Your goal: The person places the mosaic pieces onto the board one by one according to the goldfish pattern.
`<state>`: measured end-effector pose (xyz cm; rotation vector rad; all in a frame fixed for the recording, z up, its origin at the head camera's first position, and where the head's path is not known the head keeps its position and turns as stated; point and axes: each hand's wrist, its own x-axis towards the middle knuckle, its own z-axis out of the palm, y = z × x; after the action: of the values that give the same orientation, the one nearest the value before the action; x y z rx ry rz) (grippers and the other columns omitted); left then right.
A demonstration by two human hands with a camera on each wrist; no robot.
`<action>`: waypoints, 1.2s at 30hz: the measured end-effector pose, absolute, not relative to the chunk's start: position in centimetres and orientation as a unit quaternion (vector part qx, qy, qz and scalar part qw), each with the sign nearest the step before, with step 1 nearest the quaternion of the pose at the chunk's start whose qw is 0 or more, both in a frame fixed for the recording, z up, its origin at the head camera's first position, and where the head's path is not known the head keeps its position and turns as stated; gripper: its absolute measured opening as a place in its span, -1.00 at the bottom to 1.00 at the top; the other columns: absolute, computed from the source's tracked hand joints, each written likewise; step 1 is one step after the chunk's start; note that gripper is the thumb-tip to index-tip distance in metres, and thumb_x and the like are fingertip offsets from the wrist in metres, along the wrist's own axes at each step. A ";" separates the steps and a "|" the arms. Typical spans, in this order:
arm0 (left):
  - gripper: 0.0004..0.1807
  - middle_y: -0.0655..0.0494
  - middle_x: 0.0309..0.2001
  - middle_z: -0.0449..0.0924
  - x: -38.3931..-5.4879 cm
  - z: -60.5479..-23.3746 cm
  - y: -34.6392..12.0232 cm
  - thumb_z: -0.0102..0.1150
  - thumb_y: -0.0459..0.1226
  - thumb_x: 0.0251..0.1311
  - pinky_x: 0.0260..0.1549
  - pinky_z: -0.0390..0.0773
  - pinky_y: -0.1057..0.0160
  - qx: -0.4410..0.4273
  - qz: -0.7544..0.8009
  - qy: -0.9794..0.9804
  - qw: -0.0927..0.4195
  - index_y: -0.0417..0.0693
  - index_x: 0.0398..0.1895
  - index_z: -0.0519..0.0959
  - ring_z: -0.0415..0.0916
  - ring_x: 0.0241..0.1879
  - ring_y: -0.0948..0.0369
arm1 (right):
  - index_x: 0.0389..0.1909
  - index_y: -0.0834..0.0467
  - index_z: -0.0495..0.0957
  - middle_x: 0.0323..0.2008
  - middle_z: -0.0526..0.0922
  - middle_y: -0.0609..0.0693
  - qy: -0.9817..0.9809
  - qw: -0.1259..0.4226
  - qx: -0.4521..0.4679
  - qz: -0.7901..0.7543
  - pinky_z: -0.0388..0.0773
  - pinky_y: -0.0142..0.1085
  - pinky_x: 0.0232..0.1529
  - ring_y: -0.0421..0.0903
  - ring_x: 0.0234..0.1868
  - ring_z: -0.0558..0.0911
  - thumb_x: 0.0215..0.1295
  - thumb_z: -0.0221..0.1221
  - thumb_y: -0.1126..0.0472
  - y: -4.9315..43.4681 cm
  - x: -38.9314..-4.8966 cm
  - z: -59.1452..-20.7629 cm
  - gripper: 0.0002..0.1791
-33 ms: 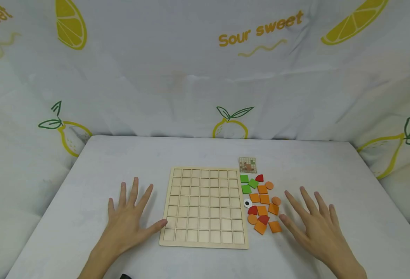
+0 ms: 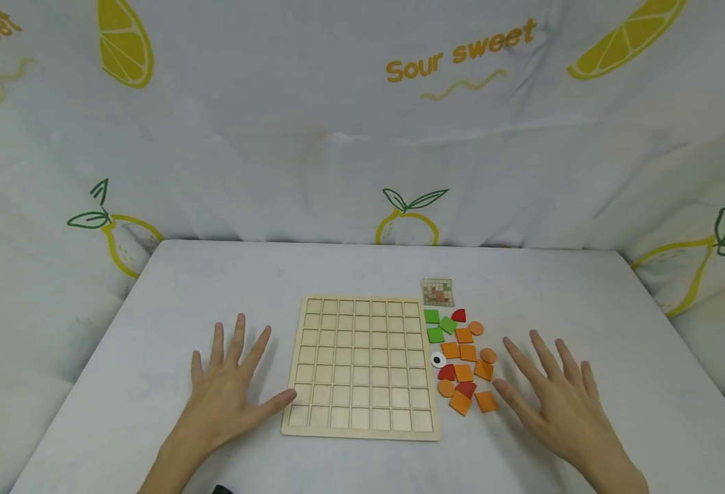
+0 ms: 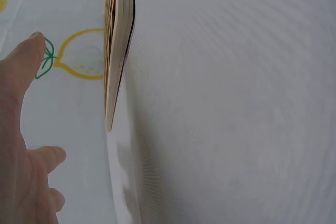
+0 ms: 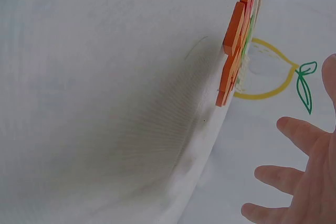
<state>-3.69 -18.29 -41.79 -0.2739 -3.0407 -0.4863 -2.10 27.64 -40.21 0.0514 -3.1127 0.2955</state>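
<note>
Two bare hands, palms down with fingers spread wide, hover over a white counter [image 2: 226, 271]; neither hand holds anything. Between them lies a square wooden board [image 2: 362, 374], flat and divided into a grid of shallow cells. The left hand [image 2: 221, 394] is to the board's left, its thumb tip over the board's lower left edge; the left wrist view shows a gap between hand and board.

The right hand [image 2: 562, 408] is to the right of a scatter of small flat pieces, its thumb and index finger nearest to them. These pieces lie between that hand and the board: green squares [image 2: 435, 335] toward the back, orange squares [image 2: 486, 401], orange discs [image 2: 488, 355], red quarter-rounds [image 2: 446, 372] and a white disc with a black dot [image 2: 438, 359] beside the board's edge. One orange square partly overlaps a red piece. Behind the green squares, near the board's far right corner, lies a small printed card [image 2: 438, 292] with a coloured grid.

A white cloth [image 2: 276, 158] printed with lemons and "Sour sweet" hangs behind. A dark object [image 2: 221, 490], too cropped to identify, shows at the bottom edge.
</note>
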 end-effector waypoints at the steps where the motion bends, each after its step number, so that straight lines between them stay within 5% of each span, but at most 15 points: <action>1: 0.12 -0.19 0.68 -0.16 -3.7 -41.8 -18.3 0.20 0.46 0.05 0.26 -0.04 -0.68 -0.089 -0.159 -0.983 0.026 0.24 0.64 0.11 -0.27 0.62 -0.38 | 0.54 -0.01 0.29 0.56 0.12 0.38 -0.995 0.003 0.015 0.094 -0.09 0.62 0.34 0.54 0.50 0.03 0.38 0.12 -0.33 27.6 -2.1 -40.2 -0.18; 15: 0.17 -0.21 0.67 -0.12 -3.6 -41.7 -17.6 0.25 0.45 0.01 0.27 -0.01 -0.67 -0.099 -0.173 -0.979 0.030 0.19 0.64 0.11 -0.18 0.60 -0.40 | 0.53 0.00 0.29 0.55 0.14 0.38 -0.996 0.001 0.009 0.093 -0.04 0.61 0.33 0.54 0.49 0.05 0.35 0.15 -0.36 27.8 -2.2 -40.0 -0.15; 36: 0.56 -0.10 0.69 -0.20 -5.4 -44.2 -15.6 0.36 0.56 -0.35 0.48 -0.07 -0.47 -0.149 -0.242 -0.959 0.008 0.13 0.69 -0.16 -0.13 0.64 -0.24 | 0.48 -0.05 0.38 0.47 0.34 0.27 -0.986 0.037 0.058 0.154 0.28 0.59 0.15 0.38 0.41 0.25 0.30 0.30 -0.22 25.5 -2.6 -39.0 -0.23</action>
<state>-5.36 -15.64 -44.18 -0.4644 -2.9971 -0.7550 -2.63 25.47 -38.96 0.1774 -3.0255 0.4730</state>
